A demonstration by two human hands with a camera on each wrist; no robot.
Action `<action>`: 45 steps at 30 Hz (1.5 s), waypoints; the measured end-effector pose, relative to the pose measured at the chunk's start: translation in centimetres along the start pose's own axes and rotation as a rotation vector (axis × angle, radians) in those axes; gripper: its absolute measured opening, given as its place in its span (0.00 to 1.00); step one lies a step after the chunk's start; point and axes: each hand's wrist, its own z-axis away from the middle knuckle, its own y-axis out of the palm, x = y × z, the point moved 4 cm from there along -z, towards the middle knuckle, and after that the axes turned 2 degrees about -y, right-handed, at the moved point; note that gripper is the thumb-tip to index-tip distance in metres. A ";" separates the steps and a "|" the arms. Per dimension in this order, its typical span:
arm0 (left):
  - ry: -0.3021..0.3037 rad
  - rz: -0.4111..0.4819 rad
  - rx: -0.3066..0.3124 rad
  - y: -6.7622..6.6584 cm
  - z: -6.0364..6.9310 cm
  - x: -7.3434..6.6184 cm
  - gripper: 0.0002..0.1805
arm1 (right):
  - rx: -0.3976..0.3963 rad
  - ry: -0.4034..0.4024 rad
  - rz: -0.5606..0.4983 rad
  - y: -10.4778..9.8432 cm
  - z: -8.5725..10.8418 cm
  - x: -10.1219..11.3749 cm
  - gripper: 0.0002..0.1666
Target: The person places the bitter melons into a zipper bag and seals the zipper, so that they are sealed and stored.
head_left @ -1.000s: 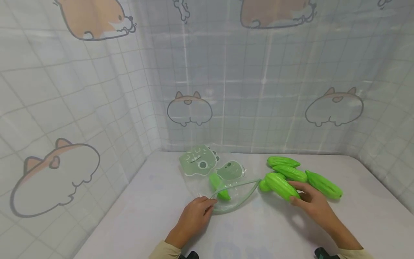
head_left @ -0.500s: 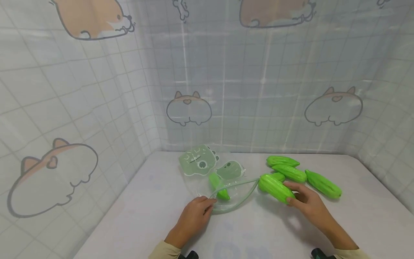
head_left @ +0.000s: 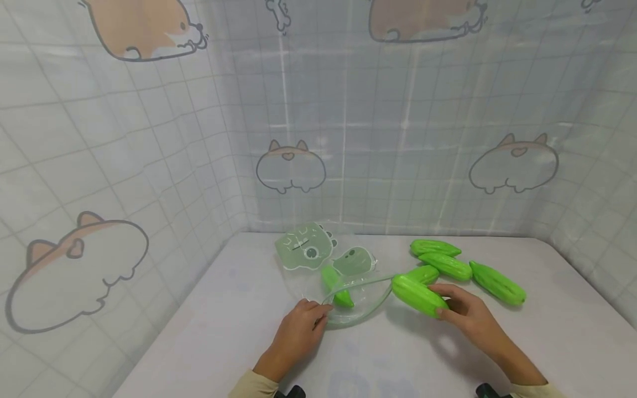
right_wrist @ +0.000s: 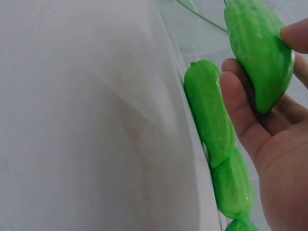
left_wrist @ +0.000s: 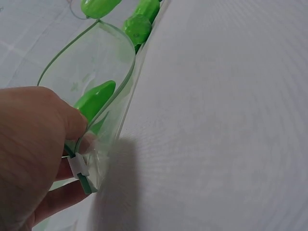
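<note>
In the head view, a clear zip bag (head_left: 298, 282) with pale green cartoon prints lies on the table, its green-edged mouth spread open. My left hand (head_left: 300, 330) pinches the near corner of that mouth, beside a white zip slider (left_wrist: 78, 165) in the left wrist view. One bright green bitter melon (head_left: 343, 298) lies inside the bag. My right hand (head_left: 470, 315) holds another ridged green bitter melon (head_left: 418, 296) by its tapered end, off the table. Its blunt end is at the right end of the bag's mouth. Whether they touch, I cannot tell.
Several more bitter melons lie behind and to the right of my right hand, among them one at the back (head_left: 435, 247) and one far right (head_left: 497, 283). The white table (head_left: 224, 298) is enclosed by tile-patterned curtains (head_left: 398, 182) with dog drawings.
My right hand has carried the held bitter melon left and slightly nearer me, towards the bag's mouth, uncovering more of the one behind it. My left hand and the bag have hardly moved.
</note>
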 end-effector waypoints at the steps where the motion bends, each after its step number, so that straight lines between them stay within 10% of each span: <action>1: 0.002 -0.010 -0.004 0.0 0.0 0.0 0.13 | 0.005 -0.005 -0.003 0.1 0.0 0.0 0.25; 45: -0.003 -0.073 -0.059 -0.6 0.5 -0.4 0.15 | 0.126 0.053 -0.081 3.1 -0.3 0.8 0.25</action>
